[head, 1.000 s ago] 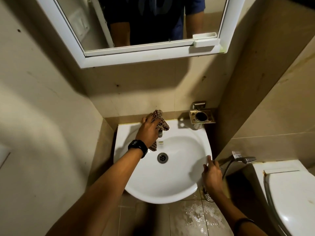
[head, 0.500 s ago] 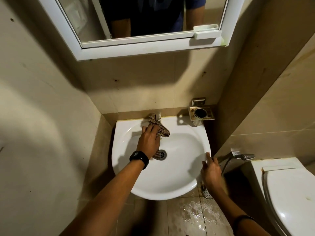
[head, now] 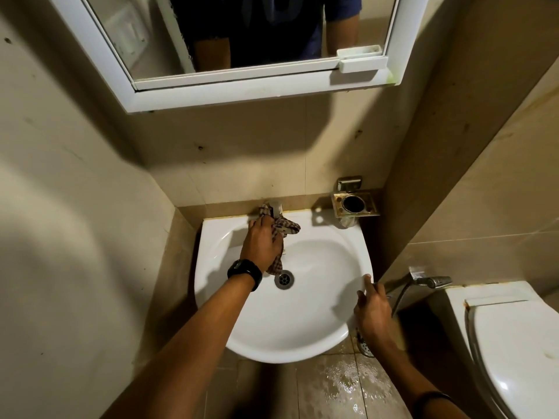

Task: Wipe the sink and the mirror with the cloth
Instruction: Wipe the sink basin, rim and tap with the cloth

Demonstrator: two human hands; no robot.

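Observation:
A white sink (head: pixel 317 297) hangs on the tiled wall below a white-framed mirror (head: pixel 145 31). My left hand (head: pixel 262 241), with a black watch on the wrist, grips a brown checked cloth (head: pixel 287 227) and presses it against the back rim of the sink around the tap (head: pixel 276 207). Most of the tap is hidden by the cloth and hand. A tail of the cloth hangs down toward the drain (head: pixel 284 279). My right hand (head: pixel 372 309) holds the sink's right rim.
A metal soap holder (head: pixel 355 204) is fixed to the wall at the sink's back right. A spray hose with its nozzle (head: pixel 435 281) hangs right of the sink, beside a white toilet (head: pixel 514 337). The floor tiles (head: pixel 348 385) below the sink are wet.
My left hand with the cloth slid down from the tap toward the drain, then back up to the rear rim at the tap. My right hand stayed on the sink's right rim.

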